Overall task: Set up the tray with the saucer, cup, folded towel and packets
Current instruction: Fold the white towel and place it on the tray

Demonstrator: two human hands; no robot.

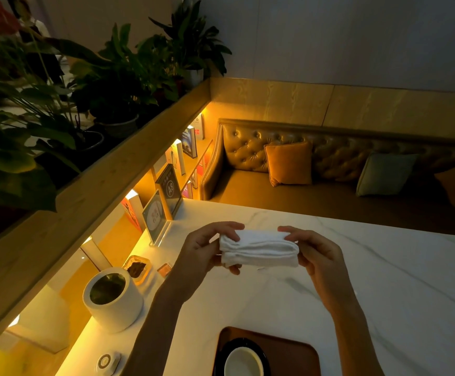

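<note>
I hold a folded white towel (258,248) in the air above the marble table (383,280). My left hand (202,248) grips its left end and my right hand (315,253) grips its right end. Below, at the near edge, a brown tray (296,351) carries a dark saucer (222,356) with a white cup (242,362) standing on it. A small packet (164,268) lies on the table to the left of my left hand.
On the left side of the table stand a white round pot (112,297) with a plant, a small clear dish (137,268) with dark contents, acrylic sign holders (157,218) and a round call button (107,362). A tufted sofa (329,164) with cushions runs behind the table.
</note>
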